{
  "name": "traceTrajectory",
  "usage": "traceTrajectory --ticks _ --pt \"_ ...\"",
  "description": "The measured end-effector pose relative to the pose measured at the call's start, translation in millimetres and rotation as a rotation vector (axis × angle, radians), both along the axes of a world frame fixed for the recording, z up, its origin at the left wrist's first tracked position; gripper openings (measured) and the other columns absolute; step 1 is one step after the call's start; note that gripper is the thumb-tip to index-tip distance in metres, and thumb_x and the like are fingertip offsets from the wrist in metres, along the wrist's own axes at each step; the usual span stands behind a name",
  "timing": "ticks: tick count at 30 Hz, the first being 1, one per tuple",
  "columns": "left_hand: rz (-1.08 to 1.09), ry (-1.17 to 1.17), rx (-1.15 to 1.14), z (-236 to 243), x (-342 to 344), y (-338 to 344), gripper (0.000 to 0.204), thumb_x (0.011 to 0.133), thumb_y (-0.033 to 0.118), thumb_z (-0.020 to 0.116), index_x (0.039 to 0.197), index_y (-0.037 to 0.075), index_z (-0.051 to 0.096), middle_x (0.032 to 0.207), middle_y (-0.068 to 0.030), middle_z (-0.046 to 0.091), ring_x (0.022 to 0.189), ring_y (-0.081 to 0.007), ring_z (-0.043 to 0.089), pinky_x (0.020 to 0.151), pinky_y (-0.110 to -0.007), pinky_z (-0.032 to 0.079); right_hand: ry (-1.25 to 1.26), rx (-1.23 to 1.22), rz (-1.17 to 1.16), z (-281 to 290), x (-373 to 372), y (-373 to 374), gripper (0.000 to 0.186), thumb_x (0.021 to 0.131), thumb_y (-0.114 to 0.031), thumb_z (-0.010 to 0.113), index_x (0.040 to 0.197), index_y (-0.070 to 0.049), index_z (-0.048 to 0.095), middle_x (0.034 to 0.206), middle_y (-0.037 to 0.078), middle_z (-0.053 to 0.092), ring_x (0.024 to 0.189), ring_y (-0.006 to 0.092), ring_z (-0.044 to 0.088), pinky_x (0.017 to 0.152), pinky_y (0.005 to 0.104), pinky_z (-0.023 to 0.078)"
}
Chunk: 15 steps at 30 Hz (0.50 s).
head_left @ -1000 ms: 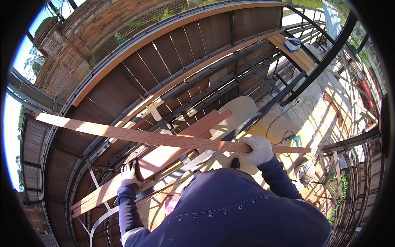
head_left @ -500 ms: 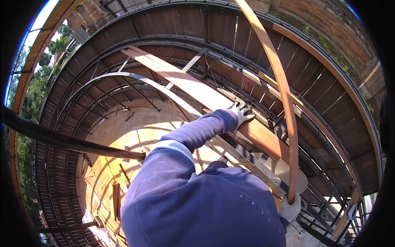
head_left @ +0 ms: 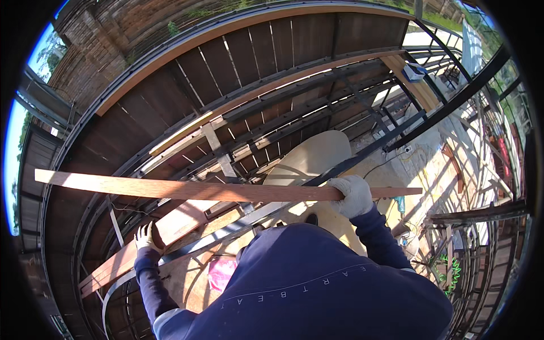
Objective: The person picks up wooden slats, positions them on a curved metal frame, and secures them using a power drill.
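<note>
My gloved right hand [head_left: 351, 196] is closed around a long, narrow reddish wooden strip [head_left: 147, 187], held crosswise above the metal frame and stretching far to the left. My gloved left hand [head_left: 146, 238] rests lower left on a wider reddish board [head_left: 175, 225], its fingers spread over the surface. This board lies slanting on steel supports, partly hidden under the strip, beside a pale curved metal rail [head_left: 218, 237]. A teal power tool [head_left: 399, 207] with a cable sits below, right of my right hand.
Curved dark panel walls [head_left: 243, 62] surround me, with a brick wall [head_left: 96, 39] behind. A dark steel beam [head_left: 459, 93] crosses upper right, near a blue-and-white box [head_left: 413, 72] on planks. A pale curved sheet [head_left: 317, 156] and a pink item [head_left: 221, 273] lie below.
The view swung left and came back. Compared with a second earlier, the wide board has shifted toward the lower left with my left hand, and the strip's left end sits lower.
</note>
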<state>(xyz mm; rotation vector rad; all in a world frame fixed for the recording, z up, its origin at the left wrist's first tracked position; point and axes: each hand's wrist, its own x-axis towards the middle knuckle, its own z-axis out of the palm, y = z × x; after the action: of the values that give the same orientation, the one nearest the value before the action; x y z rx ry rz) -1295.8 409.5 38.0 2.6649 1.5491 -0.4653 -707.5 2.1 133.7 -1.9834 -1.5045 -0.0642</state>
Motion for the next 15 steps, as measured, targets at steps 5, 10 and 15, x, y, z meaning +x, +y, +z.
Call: traceTrajectory --ticks 5,10,15 --pt "0.306 0.388 -0.03 -13 -93 40 0.143 0.05 0.055 0.094 0.167 0.028 0.015 0.164 -0.0123 0.036 0.154 -0.0367 0.028 0.128 -0.053 0.023 0.023 -0.054 -0.018 -3 6 -16 0.041 0.065 -0.023 0.082 0.104 -0.013 0.076 0.085 0.01 0.072 0.08 0.0331 0.07 0.075 0.0447 0.054" --pt "-0.281 -0.352 0.018 -53 31 37 0.137 0.051 0.049 0.099 0.162 0.011 0.028 0.154 -0.0229 0.046 0.142 -0.0425 0.045 0.117 -0.052 0.041 0.03 -0.078 -0.033 -5 5 -14 0.041 0.064 -0.024 0.082 0.103 -0.011 0.076 0.085 0.01 0.071 0.082 0.0338 0.07 0.075 0.0445 0.054" --pt "0.059 -0.208 0.085 -39 259 -69 0.097 0.068 0.045 0.094 0.147 0.008 0.054 0.15 -0.0268 0.051 0.146 -0.0459 0.04 0.12 -0.057 0.035 0.034 -0.007 -0.009 -9 -3 -9 0.042 0.065 -0.026 0.082 0.103 -0.01 0.075 0.086 0.011 0.071 0.082 0.0346 0.07 0.074 0.0454 0.054"
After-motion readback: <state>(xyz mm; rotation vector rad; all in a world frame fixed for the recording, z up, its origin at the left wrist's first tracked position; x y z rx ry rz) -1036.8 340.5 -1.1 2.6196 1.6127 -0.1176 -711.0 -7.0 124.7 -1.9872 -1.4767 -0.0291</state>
